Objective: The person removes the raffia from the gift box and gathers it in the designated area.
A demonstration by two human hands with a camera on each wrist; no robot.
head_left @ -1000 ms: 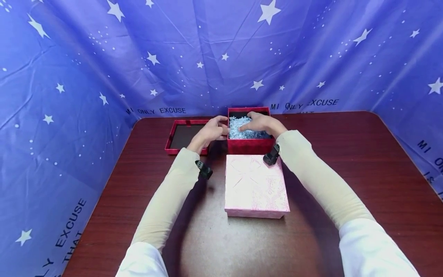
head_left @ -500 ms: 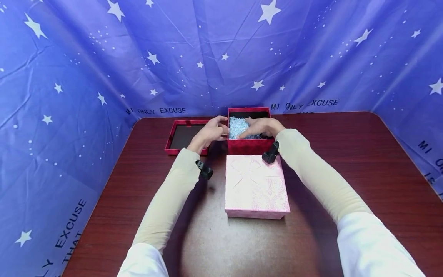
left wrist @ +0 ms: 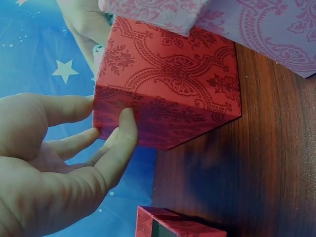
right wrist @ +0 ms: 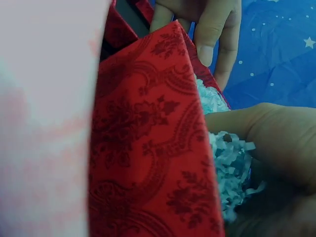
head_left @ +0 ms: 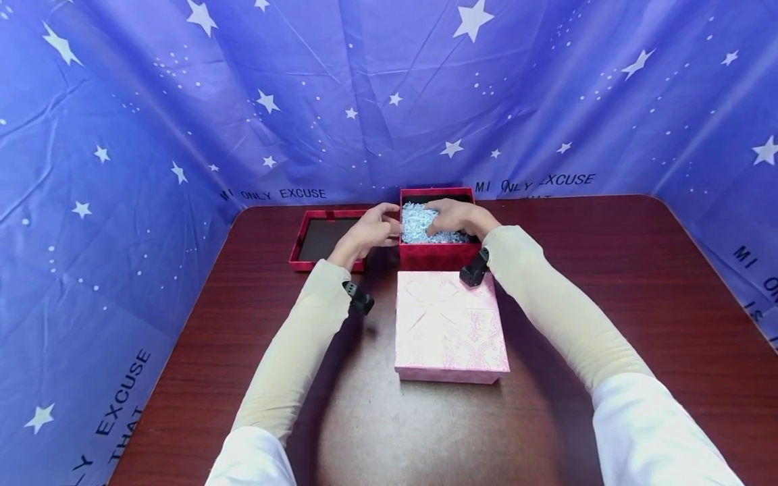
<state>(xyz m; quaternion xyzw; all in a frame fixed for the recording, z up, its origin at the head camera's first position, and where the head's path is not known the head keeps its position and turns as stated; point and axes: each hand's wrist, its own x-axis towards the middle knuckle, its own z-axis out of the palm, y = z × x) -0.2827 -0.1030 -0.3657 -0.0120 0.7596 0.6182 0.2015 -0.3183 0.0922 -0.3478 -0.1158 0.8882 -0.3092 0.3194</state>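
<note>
A red patterned gift box [head_left: 434,257] stands without its lid near the back of the table, with pale blue shredded paper [head_left: 415,221] inside. My left hand [head_left: 369,231] touches the box's left side with extended fingers; in the left wrist view the fingertips [left wrist: 127,118] rest against the red wall. My right hand [head_left: 457,215] reaches into the box over the shredded paper, thumb and fingers spread apart. The right wrist view shows its thumb [right wrist: 237,121] among the paper strands, while the other fingers are dark and partly hidden.
The red box lid [head_left: 296,265] lies with its dark inside facing up, left of the box. A closed pink patterned box [head_left: 450,331] stands directly in front of the red one. A blue star-printed curtain [head_left: 389,81] hangs behind the wooden table [head_left: 614,270].
My right hand dipped toward the box's near side, then lifted and moved back over the shredded paper. The paper has shifted and spread wider to the right. My left hand stays at the side.
</note>
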